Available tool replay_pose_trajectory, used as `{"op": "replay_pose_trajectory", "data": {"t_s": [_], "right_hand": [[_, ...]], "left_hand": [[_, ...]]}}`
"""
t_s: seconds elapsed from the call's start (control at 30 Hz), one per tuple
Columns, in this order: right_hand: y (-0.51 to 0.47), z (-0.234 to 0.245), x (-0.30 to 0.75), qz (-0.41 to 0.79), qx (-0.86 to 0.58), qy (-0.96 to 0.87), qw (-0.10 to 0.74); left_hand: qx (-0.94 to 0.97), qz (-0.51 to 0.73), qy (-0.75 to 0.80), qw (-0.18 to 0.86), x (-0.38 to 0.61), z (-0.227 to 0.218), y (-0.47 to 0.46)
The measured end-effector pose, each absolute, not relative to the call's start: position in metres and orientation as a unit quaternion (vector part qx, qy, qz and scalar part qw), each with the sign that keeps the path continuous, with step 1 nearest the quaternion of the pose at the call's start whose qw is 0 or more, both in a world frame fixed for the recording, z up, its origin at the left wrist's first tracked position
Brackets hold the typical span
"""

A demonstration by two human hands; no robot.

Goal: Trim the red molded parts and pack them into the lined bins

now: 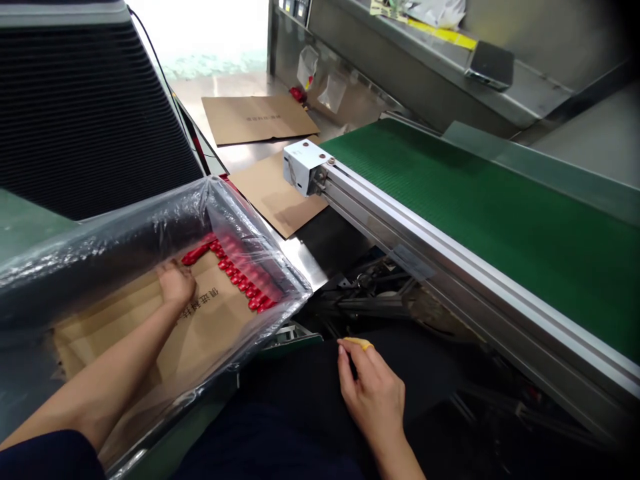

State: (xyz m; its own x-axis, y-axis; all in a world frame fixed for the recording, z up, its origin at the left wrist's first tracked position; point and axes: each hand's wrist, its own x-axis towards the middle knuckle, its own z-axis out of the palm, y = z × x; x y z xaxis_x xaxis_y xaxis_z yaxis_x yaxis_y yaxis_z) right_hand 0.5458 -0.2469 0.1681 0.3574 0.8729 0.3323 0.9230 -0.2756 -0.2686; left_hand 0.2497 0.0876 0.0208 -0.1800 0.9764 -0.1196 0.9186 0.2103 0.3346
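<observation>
just now, left hand [175, 283] lying palm down, fingers loosely spread, gripping nothing, on a printed cardboard sheet [210, 330] inside a clear plastic liner [150, 230]. just beyond those fingers, small red items [233, 273] in a packed double row along the liner's far right side. right hand [373, 393] outside the liner, nearer and to the right, half curled, with fingertips [347, 350] pinching a small yellow strip [358, 343], too small to identify further. liner's raised plastic wall between the two hands. farther right, a green conveyor belt [500, 220] along an aluminium rail [450, 277], with a white bracket block [303, 167] at the rail's far end. beyond that block, flat cardboard sheets [260, 119]. far left, a black ribbed panel [85, 113]; far right, a stainless steel ledge [415, 67] with a dark flat device [490, 65] on it.
</observation>
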Motion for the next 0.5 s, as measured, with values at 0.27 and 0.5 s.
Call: {"op": "replay_pose_trajectory", "data": {"t_s": [0.27, 0.5], "right_hand": [[-0.248, 0.166, 0.547, -0.061, -0.791, -0.569, 0.217], [-0.248, 0.168, 0.546, -0.057, -0.792, -0.563, 0.23]], "left_hand": [[0.675, 0.046, 0.656, 0.335, 0.291, 0.012, 0.032], [0.682, 0.035, 0.62, 0.386, 0.326, 0.012, 0.05]]}}
